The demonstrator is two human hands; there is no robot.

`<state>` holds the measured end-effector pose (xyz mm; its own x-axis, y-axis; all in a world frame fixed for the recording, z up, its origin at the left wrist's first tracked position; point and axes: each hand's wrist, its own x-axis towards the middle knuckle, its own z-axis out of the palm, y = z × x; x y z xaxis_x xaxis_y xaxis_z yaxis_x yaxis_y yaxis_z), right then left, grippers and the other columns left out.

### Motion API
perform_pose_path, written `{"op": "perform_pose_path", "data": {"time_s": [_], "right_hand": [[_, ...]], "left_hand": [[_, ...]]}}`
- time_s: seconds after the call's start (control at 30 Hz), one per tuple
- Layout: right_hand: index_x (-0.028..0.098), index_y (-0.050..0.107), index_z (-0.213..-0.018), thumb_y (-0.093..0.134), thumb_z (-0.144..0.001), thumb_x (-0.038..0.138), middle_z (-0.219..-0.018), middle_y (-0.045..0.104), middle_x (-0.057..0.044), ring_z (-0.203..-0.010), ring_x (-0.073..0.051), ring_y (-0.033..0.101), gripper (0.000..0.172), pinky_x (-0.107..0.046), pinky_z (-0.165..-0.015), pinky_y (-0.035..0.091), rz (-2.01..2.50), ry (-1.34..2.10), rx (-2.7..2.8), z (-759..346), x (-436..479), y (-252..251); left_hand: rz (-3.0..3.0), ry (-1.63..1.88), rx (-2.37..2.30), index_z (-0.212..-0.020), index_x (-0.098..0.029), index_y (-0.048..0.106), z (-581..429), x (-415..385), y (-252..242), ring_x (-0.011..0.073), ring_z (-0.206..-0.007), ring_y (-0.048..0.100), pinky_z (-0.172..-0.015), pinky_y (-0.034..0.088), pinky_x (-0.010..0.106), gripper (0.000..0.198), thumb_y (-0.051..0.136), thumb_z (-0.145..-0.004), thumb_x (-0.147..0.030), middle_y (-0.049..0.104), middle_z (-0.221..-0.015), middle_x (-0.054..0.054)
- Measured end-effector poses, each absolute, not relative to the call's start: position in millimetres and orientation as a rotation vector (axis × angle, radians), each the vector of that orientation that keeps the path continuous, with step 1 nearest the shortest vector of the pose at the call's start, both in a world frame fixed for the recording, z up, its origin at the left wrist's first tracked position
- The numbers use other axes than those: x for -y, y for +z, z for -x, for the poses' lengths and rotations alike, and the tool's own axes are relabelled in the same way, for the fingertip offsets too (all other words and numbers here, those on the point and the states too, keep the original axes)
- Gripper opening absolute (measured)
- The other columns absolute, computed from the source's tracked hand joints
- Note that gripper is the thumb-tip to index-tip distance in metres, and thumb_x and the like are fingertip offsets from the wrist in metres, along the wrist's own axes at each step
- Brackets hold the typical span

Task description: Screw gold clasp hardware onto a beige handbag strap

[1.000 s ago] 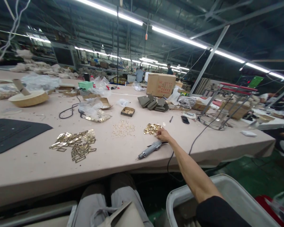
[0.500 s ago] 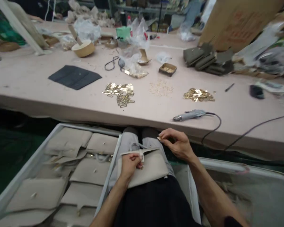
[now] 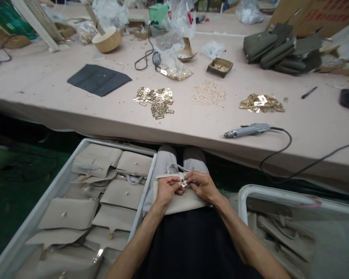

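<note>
A beige handbag [image 3: 178,202] lies on my lap. My left hand [image 3: 168,188] grips its front flap with curled fingers. My right hand [image 3: 201,185] is closed in a pinch on a small metal fitting [image 3: 184,183] held against the flap between both hands. On the table above lie an electric screwdriver [image 3: 247,130], a pile of gold plates [image 3: 261,103], a scatter of small screws [image 3: 209,94] and a pile of gold buckle frames [image 3: 156,101].
A grey bin [image 3: 75,162] at my left holds several beige handbags. Another grey bin [image 3: 267,192] stands at my right. Farther back on the table are a dark mat [image 3: 99,79], a small box [image 3: 220,67], olive bags [image 3: 275,48], a black cable [image 3: 305,166] and a wooden bowl [image 3: 107,40].
One second ago my right hand reached to the gold plates on the table. It came back to my lap with a fitting and now meets my left hand at the bag's flap.
</note>
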<state>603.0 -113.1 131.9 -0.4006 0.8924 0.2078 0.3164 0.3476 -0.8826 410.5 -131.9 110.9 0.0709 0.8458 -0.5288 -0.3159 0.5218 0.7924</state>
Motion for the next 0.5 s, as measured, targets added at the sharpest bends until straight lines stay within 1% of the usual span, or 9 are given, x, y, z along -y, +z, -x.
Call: {"op": "perform_pose_path", "data": {"time_s": [0.17, 0.23, 0.33, 0.4, 0.43, 0.5], "right_hand": [[0.023, 0.074, -0.090, 0.054, -0.088, 0.006, -0.100, 0.075, -0.005, -0.094, -0.019, 0.071, 0.026, -0.034, -0.087, 0.056, 1.044, 0.973, 1.930, -600.1, 113.8, 126.1], [0.022, 0.074, -0.091, 0.055, -0.088, 0.006, -0.100, 0.075, -0.006, -0.093, -0.020, 0.071, 0.025, -0.034, -0.087, 0.056, 1.032, 0.956, 1.949, -599.3, 113.6, 125.8], [0.022, 0.074, -0.093, 0.053, -0.083, 0.003, -0.103, 0.074, -0.006, -0.097, -0.021, 0.070, 0.031, -0.036, -0.090, 0.055, 1.044, 0.946, 1.971, -600.2, 114.7, 127.5], [0.022, 0.075, -0.102, 0.052, -0.081, 0.002, -0.109, 0.074, -0.007, -0.102, -0.022, 0.069, 0.037, -0.037, -0.092, 0.056, 1.120, 0.950, 1.938, -602.2, 116.9, 128.9], [0.021, 0.074, -0.108, 0.054, -0.081, 0.004, -0.110, 0.074, -0.008, -0.101, -0.022, 0.070, 0.038, -0.036, -0.091, 0.057, 1.192, 0.971, 1.885, -603.3, 118.3, 129.3], [0.019, 0.072, -0.116, 0.059, -0.084, 0.013, -0.105, 0.075, -0.008, -0.093, -0.021, 0.071, 0.035, -0.033, -0.082, 0.059, 1.363, 1.062, 1.721, -605.0, 121.1, 129.3]], "left_hand": [[-0.589, 0.936, -1.187, -0.090, -0.006, 0.076, -407.7, 133.5, 114.2, 0.0217, -0.058, 0.074, -0.053, 0.059, 0.028, 0.044, 0.091, -0.068, -0.040, 0.077, -0.068, 0.011], [-0.596, 0.939, -1.175, -0.088, -0.006, 0.077, -408.5, 133.2, 114.8, 0.0215, -0.059, 0.074, -0.053, 0.059, 0.027, 0.043, 0.092, -0.065, -0.039, 0.077, -0.069, 0.011], [-0.581, 0.945, -1.183, -0.081, -0.008, 0.075, -411.9, 132.5, 113.5, 0.0182, -0.053, 0.070, -0.051, 0.057, 0.025, 0.040, 0.095, -0.060, -0.036, 0.075, -0.062, 0.008], [-0.569, 0.949, -1.206, -0.078, -0.008, 0.073, -414.3, 132.3, 111.8, 0.0173, -0.050, 0.069, -0.049, 0.056, 0.024, 0.040, 0.096, -0.058, -0.034, 0.073, -0.059, 0.007], [-0.567, 0.946, -1.215, -0.077, -0.008, 0.073, -415.2, 132.4, 110.8, 0.0174, -0.050, 0.069, -0.049, 0.056, 0.024, 0.040, 0.096, -0.058, -0.034, 0.073, -0.059, 0.007], [-0.566, 0.938, -1.218, -0.078, -0.008, 0.072, -416.3, 133.1, 109.1, 0.0180, -0.051, 0.070, -0.049, 0.056, 0.024, 0.040, 0.095, -0.058, -0.033, 0.073, -0.059, 0.007]]}}
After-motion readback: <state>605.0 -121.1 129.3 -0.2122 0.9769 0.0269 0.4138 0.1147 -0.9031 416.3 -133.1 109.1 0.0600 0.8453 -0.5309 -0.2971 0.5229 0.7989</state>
